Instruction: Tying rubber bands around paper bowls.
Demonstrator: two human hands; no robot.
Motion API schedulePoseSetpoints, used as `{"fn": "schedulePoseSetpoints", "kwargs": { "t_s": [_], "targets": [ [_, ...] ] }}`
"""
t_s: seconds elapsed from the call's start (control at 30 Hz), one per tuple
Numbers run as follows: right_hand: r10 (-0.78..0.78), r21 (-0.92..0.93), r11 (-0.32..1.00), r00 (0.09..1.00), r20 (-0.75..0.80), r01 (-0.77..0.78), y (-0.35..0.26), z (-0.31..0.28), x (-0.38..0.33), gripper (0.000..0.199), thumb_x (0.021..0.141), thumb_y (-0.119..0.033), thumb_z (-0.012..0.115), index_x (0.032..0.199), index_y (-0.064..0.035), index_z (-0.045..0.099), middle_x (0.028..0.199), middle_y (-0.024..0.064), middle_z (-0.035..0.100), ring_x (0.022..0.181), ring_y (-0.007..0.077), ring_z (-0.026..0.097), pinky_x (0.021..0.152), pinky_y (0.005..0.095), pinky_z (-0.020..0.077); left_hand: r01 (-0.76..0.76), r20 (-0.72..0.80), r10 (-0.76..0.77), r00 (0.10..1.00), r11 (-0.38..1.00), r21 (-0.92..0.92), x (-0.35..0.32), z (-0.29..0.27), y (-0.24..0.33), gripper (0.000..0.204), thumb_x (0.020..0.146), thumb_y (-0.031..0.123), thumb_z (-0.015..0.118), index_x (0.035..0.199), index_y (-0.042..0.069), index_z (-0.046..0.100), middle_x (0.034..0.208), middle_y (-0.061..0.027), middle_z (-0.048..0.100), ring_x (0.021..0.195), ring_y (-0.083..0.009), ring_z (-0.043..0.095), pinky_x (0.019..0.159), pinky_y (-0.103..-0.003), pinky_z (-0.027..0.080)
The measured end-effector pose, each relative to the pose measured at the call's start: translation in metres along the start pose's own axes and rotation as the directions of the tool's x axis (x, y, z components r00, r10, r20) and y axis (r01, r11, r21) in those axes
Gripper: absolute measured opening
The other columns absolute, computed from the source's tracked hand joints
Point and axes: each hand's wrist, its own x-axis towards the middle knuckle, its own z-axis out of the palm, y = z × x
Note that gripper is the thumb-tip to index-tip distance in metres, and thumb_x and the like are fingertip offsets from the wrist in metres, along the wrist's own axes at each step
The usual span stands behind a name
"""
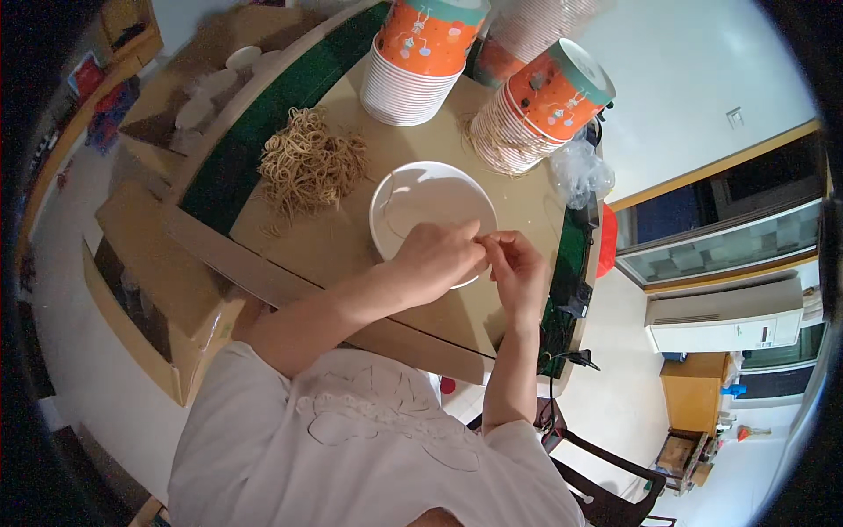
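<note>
Two hands, my left hand and right hand, meet mid-frame, fingertips pinched together over the lower-right rim of a round white bowl; on what, I cannot tell. Tangled tan rubber bands lie upper left, nearer my left hand.

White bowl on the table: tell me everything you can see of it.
The white bowl is round, smooth and open, standing mouth up on a tan board; whether it is paper or plastic I cannot tell. A thin curved tan line, perhaps a strand, shows inside at left. The left hand and right hand meet over its near right part and hide some of the rim there; whether they touch it is unclear. Its outer wall is mostly out of sight.
</note>
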Motion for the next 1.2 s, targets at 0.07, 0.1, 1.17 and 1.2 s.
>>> {"fn": "schedulePoseSetpoints", "kwargs": {
  "t_s": [0.07, 0.1, 1.17, 1.2],
  "targets": [
    [-0.035, -0.045, 0.998, 0.999, -0.016, 0.034, 0.005, 0.002, -0.004, 0.005, 0.087, -0.004, 0.06, 0.091, -0.0013, 0.062, 0.079, 0.0035, 0.066, 0.057, 0.0029, 0.049, 0.048, 0.018, 0.0371, 0.091, 0.086, -0.091, 0.992, 0.996, 0.002, 0.001, -0.002, 0.002, 0.011, 0.079, 0.018, 0.063, 0.079, 0.007, 0.066, 0.082, -0.0091, 0.055, 0.072, -0.0258, 0.062, 0.059, -0.039, 0.049],
    [-0.077, -0.049, 0.996, 0.995, -0.057, 0.075, 0.009, 0.003, -0.005, 0.005, 0.086, -0.003, 0.061, 0.091, -0.0018, 0.062, 0.082, 0.003, 0.066, 0.057, 0.0025, 0.047, 0.049, 0.0178, 0.0368, 0.091, 0.084, -0.091, 0.992, 0.996, 0.002, 0.002, -0.004, 0.002, 0.011, 0.079, 0.018, 0.063, 0.079, 0.007, 0.066, 0.082, -0.0091, 0.055, 0.072, -0.0258, 0.062, 0.059, -0.039, 0.049],
    [-0.12, 0.008, 0.992, 0.95, -0.288, 0.128, 0.024, 0.034, -0.04, 0.004, 0.087, -0.001, 0.061, 0.09, 0.0005, 0.06, 0.087, 0.0039, 0.063, 0.069, 0.0063, 0.054, 0.062, 0.0191, 0.0447, 0.467, 0.279, -0.388, 0.878, 0.573, -0.673, -0.003, -0.006, -0.012, 0.015, 0.081, 0.009, 0.064, 0.09, -0.002, 0.068, 0.082, -0.01, 0.069, 0.075, -0.0123, 0.063, 0.07, -0.027, 0.049],
    [-0.119, 0.052, 0.989, 0.948, -0.296, 0.141, 0.023, 0.035, -0.04, 0.004, 0.087, -0.001, 0.061, 0.09, 0.0004, 0.059, 0.087, 0.0039, 0.063, 0.07, 0.0061, 0.054, 0.062, 0.0191, 0.0445, 0.479, 0.277, -0.413, 0.868, 0.544, -0.689, -0.004, -0.004, -0.012, 0.015, 0.082, 0.009, 0.063, 0.091, -0.002, 0.068, 0.083, -0.0103, 0.069, 0.076, -0.0127, 0.064, 0.071, -0.027, 0.049]
  ]
}}
